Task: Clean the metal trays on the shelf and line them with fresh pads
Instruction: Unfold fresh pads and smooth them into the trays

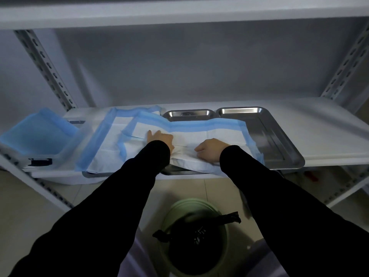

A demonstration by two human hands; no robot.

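Blue-edged pad (207, 129) lies under left hand (159, 139) and right hand (212, 149).

Looks like a clinical or laboratory supply room rather than a home. Fitted with white steel shelving on slotted uprights (43, 62) against a plain pale wall (179, 66), the shelf (329, 132) carrying shallow stainless-steel trays (279, 140) and blue-edged disposable pads (107, 144), with more blue sheets (38, 132) stocked in a clear plastic box (73, 140) alongside. Floored in pale tiles (179, 188), with a green waste bin (191, 203) lined with a black bag (195, 246) standing below.
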